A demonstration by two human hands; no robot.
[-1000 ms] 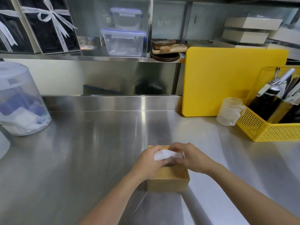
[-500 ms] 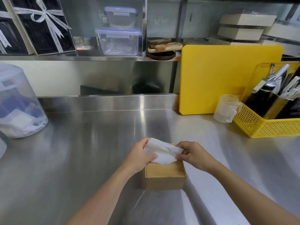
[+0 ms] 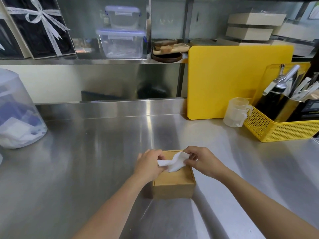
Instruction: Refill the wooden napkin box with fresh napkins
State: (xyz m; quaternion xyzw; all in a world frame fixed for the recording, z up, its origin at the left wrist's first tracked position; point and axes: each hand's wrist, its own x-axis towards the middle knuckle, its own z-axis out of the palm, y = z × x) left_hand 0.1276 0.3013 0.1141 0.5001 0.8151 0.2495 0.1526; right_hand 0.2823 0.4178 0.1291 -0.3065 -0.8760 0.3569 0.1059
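The wooden napkin box stands on the steel counter, low in the middle of the head view, its lid on. A white napkin sticks up out of the opening in the lid. My left hand pinches the napkin's left end over the box's left edge. My right hand pinches its right end over the far right corner. The lid's opening is mostly hidden by the napkin and my fingers.
A yellow cutting board leans on the back wall. A clear measuring cup and a yellow basket of bottles and utensils stand at right. A translucent tub stands at left. A shelf holds containers.
The napkin, bunched between both hands a second ago, was spread wide and is now narrower and lower on the lid. Both hands stay on it.
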